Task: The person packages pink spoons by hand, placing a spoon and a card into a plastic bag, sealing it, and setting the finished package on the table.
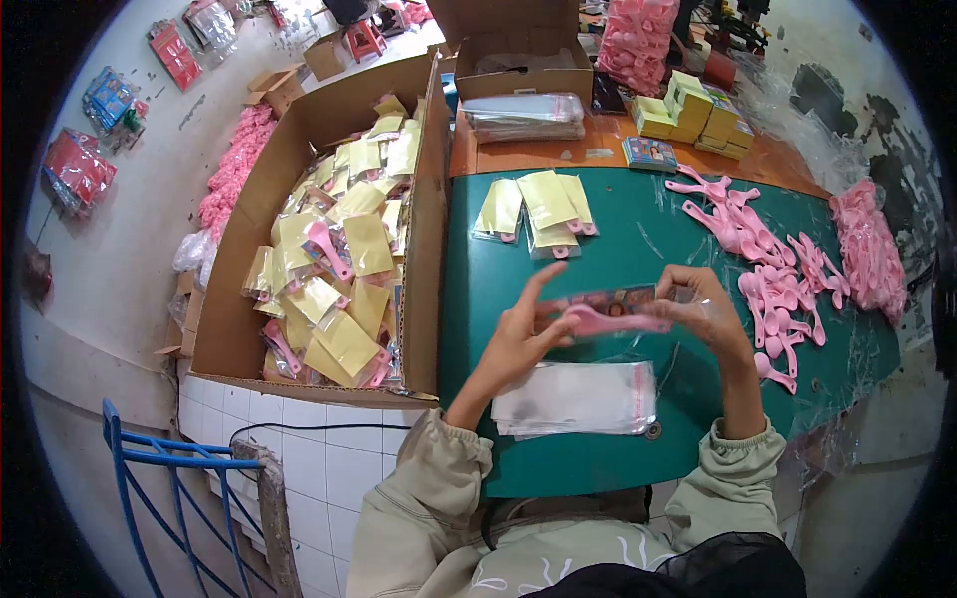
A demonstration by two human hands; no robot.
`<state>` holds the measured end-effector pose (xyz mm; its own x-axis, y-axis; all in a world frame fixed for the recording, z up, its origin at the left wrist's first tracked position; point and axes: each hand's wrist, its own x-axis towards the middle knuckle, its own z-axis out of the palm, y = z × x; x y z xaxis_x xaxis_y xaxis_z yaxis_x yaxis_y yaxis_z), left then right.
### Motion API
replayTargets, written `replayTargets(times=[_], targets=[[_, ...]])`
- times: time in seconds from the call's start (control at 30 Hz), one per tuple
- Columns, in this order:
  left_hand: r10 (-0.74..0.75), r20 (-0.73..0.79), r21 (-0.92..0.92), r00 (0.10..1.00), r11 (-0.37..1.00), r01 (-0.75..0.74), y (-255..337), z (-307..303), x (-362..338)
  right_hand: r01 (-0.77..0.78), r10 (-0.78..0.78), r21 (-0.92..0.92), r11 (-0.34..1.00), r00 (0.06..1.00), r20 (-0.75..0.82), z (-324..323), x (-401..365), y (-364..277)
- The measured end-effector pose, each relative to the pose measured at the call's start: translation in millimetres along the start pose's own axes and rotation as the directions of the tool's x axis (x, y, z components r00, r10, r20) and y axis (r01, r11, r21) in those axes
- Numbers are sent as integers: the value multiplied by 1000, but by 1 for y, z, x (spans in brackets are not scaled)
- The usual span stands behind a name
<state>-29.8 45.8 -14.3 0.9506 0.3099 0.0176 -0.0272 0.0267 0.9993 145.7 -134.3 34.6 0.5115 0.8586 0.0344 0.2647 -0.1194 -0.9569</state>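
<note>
Clock centred on the held spoon. Blue rail [179, 450] at 8 o'clock. Pink pile [239, 159] at 10. Carton [427, 229] between 9 and 10, heaped with yellow-backed packs [351, 329], pink spoons showing on some. Left hand [520, 334] at 9: index finger raised, thumb at the spoon's left end; can't tell how firmly it grips. More packs [545, 199] overlapping on the green table [588, 463] at 11. Clear bags [578, 399], stacked, at 6 to 7. Spoon [596, 321] above the table, between both hands, lying along a clear sleeve [638, 296] with a printed card; inside or in front, can't tell. Card stacks [688, 110] at 1. Right hand [706, 307] at 3, fingers curled, pinching the sleeve's right end. Loose spoons [773, 289], then bagged spoons [865, 249], both between 2 and 3.
</note>
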Motion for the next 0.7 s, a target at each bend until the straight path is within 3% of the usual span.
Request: replayTargets(times=[0.07,0.1,0.17,0.2,0.27,0.4,0.53,0.7], targets=[[-20,-93,19,995,1000,22,-10,-1,2,67,-97,-161,985,978,-185,2,3,8],[-31,-140,29,990,999,36,-13,-1,1,116,-156,-209,971,971,-183,7,2,3],[-185,54,-287,981,938,193,-9,0,-4,210,-270,-299,931,946,-176,23,0,-12],[-237,166,-420,957,861,286,-7,0,-6,269,-293,-304,914,955,-35,25,0,-13],[-309,206,-371,928,854,366,-9,4,-9,385,-319,-284,878,914,250,29,0,-11],[-339,263,-276,903,871,407,-9,1,-11,330,-190,-386,861,915,357,39,-1,1],[-314,264,-228,912,898,376,-14,-1,-13,286,-193,-396,873,946,259,63,-4,11],[-344,289,-378,894,817,436,-14,-1,-14,308,-211,-402,862,940,268,73,-6,12]])
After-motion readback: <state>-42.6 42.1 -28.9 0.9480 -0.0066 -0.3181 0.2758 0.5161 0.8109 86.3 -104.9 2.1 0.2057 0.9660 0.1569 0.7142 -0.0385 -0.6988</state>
